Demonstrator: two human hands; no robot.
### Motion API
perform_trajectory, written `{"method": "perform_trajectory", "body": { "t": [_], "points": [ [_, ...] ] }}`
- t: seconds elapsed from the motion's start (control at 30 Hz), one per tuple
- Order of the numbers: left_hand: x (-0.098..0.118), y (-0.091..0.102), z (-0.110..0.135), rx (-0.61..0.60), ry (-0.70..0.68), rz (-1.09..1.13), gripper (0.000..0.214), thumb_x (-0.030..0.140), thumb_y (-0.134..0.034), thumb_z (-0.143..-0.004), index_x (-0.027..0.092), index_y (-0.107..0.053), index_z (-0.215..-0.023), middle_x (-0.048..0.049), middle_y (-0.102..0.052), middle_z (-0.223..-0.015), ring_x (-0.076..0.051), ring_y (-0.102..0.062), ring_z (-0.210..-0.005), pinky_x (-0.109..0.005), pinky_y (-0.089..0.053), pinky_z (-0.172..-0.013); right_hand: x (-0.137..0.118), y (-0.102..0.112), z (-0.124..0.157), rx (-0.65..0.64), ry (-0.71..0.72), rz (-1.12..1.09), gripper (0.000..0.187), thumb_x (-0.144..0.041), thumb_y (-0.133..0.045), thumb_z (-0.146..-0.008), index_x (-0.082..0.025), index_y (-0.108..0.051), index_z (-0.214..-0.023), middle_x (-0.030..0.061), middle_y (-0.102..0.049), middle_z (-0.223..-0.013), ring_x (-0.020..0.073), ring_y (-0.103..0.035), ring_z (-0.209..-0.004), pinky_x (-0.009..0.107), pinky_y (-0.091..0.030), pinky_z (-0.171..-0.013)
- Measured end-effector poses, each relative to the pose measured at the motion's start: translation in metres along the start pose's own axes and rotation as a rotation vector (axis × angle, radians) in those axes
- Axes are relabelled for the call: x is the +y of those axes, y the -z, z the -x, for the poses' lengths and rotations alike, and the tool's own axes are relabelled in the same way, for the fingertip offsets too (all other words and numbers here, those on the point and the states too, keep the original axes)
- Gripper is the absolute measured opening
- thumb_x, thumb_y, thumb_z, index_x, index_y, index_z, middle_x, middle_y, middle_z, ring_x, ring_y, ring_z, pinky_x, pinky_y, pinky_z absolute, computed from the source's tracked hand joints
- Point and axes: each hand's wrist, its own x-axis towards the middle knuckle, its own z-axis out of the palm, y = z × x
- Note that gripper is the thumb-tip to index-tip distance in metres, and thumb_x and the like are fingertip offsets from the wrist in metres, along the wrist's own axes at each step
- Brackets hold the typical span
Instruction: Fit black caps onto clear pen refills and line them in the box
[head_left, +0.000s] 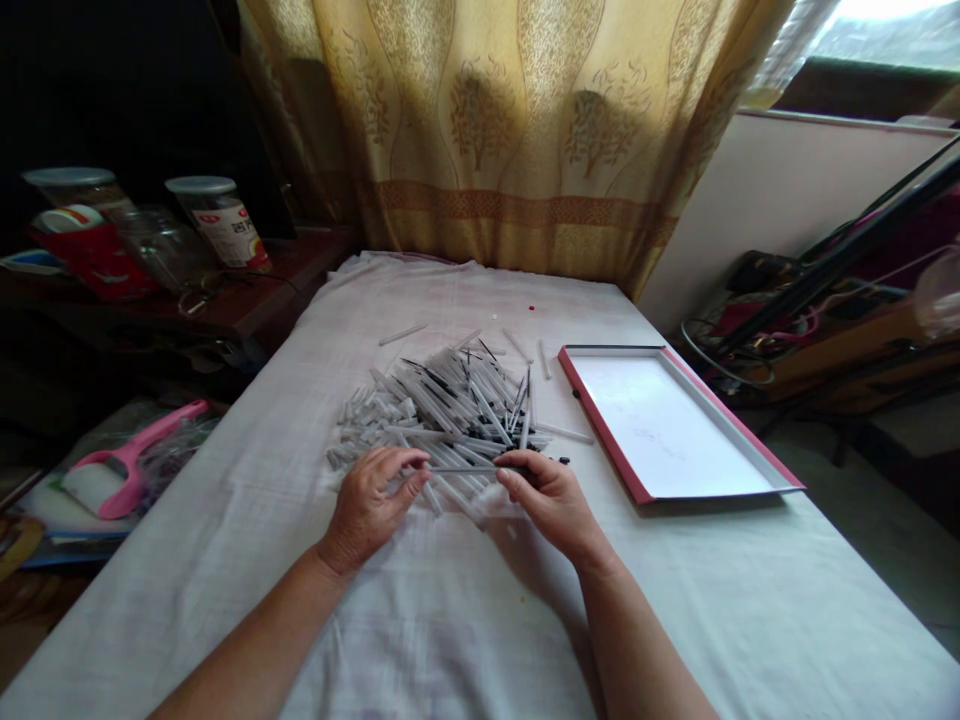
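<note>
My left hand (371, 505) and right hand (553, 500) each pinch one end of a pen tube (469, 469), held crosswise between them, equally near both, at the pile's (450, 410) near edge.

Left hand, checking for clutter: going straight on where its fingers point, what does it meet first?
Likely the pile of tubes, just past the single tube the left hand pinches; depth unclear.

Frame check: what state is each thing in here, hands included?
left hand: pinching one end of the thin tube, held level.
right hand: pinching its other end.
pile of tubes: loose heap on the cloth.
tray: lying flat beside the pile.
jar: lid on.
curtain: drawn.
</note>
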Motion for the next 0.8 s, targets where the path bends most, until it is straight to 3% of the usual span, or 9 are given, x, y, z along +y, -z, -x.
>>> {"method": "perform_trajectory", "body": {
  "t": [0.1, 0.2, 0.33, 0.5, 0.67, 0.8],
  "points": [
    [-0.021, 0.015, -0.004, 0.107, 0.056, -0.287, 0.024, 0.037, -0.054, -0.093, 0.018, -0.069, -0.091, -0.0062, -0.071, -0.084, -0.023, -0.066, -0.081, -0.035, -0.050, -0.077, 0.000, 0.004, -0.002, 0.116, -0.021, -0.006, 0.023, -0.039, -0.066, -0.077, -0.018, -0.074, -0.084, 0.0016, -0.064, -0.062, 0.0132, -0.056, -0.053, 0.025, -0.046, -0.051],
    [-0.035, 0.025, -0.005, 0.048, 0.125, -0.530, 0.023, 0.038, -0.057, -0.090, 0.019, -0.070, -0.089, -0.0079, -0.070, -0.087, -0.027, -0.065, -0.083, -0.038, -0.048, -0.075, -0.001, 0.007, -0.004, 0.165, -0.037, -0.015, 0.025, -0.041, -0.067, -0.076, -0.017, -0.073, -0.083, 0.0016, -0.064, -0.060, 0.0136, -0.057, -0.051, 0.025, -0.046, -0.051],
    [-0.035, 0.026, -0.004, -0.043, 0.146, -0.667, 0.021, 0.039, -0.062, -0.086, 0.021, -0.072, -0.091, -0.0085, -0.068, -0.094, -0.028, -0.063, -0.085, -0.039, -0.046, -0.075, -0.003, 0.006, -0.004, 0.166, -0.032, -0.011, 0.026, -0.041, -0.067, -0.075, -0.017, -0.074, -0.081, 0.0017, -0.064, -0.059, 0.0141, -0.058, -0.051, 0.025, -0.047, -0.050],
    [-0.033, 0.024, -0.003, -0.027, 0.133, -0.657, 0.018, 0.035, -0.059, -0.088, 0.023, -0.072, -0.090, -0.0075, -0.069, -0.097, -0.027, -0.063, -0.087, -0.039, -0.044, -0.078, -0.003, 0.002, -0.003, 0.168, -0.021, -0.018, 0.026, -0.043, -0.067, -0.076, -0.018, -0.074, -0.082, 0.0016, -0.064, -0.059, 0.0142, -0.058, -0.051, 0.025, -0.048, -0.049],
    [-0.032, 0.024, -0.003, 0.078, -0.040, -0.511, 0.019, 0.033, -0.051, -0.095, 0.020, -0.065, -0.099, -0.0079, -0.073, -0.097, -0.025, -0.065, -0.091, -0.037, -0.044, -0.081, -0.006, -0.005, 0.000, 0.180, 0.019, -0.050, 0.023, -0.040, -0.066, -0.078, -0.018, -0.072, -0.084, 0.0009, -0.063, -0.058, 0.0136, -0.056, -0.050, 0.025, -0.047, -0.048],
    [-0.020, 0.019, -0.003, 0.045, -0.108, -0.408, 0.019, 0.035, -0.049, -0.097, 0.021, -0.063, -0.099, -0.0048, -0.074, -0.088, -0.022, -0.066, -0.083, -0.035, -0.045, -0.079, -0.009, -0.008, 0.002, 0.182, 0.051, -0.066, 0.021, -0.038, -0.065, -0.079, -0.019, -0.072, -0.084, 0.0004, -0.062, -0.059, 0.0133, -0.056, -0.050, 0.025, -0.048, -0.048]
  ]
}}
